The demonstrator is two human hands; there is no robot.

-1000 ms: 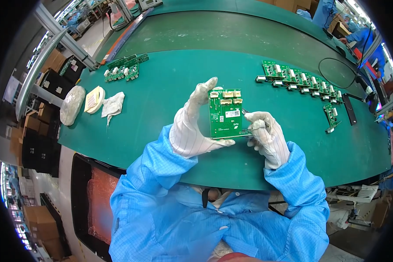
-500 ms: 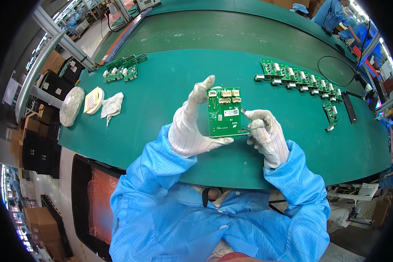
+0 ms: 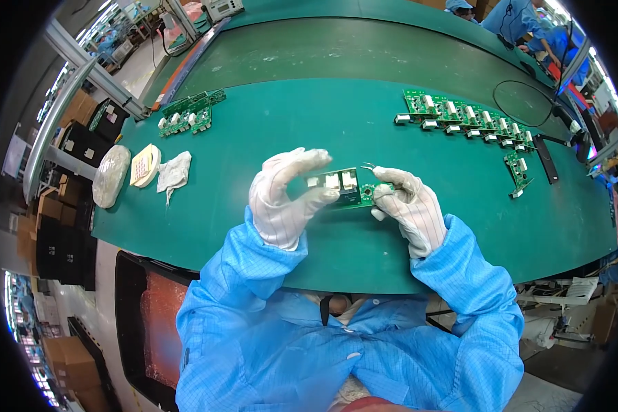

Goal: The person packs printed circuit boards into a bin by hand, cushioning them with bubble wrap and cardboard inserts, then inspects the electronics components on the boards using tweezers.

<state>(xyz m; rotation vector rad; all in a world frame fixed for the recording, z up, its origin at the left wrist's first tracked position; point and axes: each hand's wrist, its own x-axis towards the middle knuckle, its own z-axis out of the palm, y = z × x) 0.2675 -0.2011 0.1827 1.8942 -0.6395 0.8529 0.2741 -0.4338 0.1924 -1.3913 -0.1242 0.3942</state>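
Note:
A green circuit board (image 3: 350, 195) with white connectors is held tilted above the table, partly edge-on, its left end blurred. My right hand (image 3: 412, 209), in a white striped glove, is closed on the board's right end. Thin metal tweezer tips (image 3: 369, 166) stick out above those fingers; the rest of the tool is hidden. My left hand (image 3: 279, 198), gloved too, curves around the board's left side with thumb and fingers apart. Its thumb lies by the lower left edge; whether it touches is unclear.
On the green table (image 3: 254, 123), a row of circuit boards (image 3: 470, 120) lies at right, with a single board (image 3: 517, 173) nearer me. More boards (image 3: 189, 113) stand at far left, beside a white cloth (image 3: 174, 172), a cream pad (image 3: 144, 167) and a wrapped bundle (image 3: 111, 176).
The circuit board has turned from facing me to a steep tilt and sits slightly lower. My left hand's fingers have come down and inward; the tweezer tips now point up and left.

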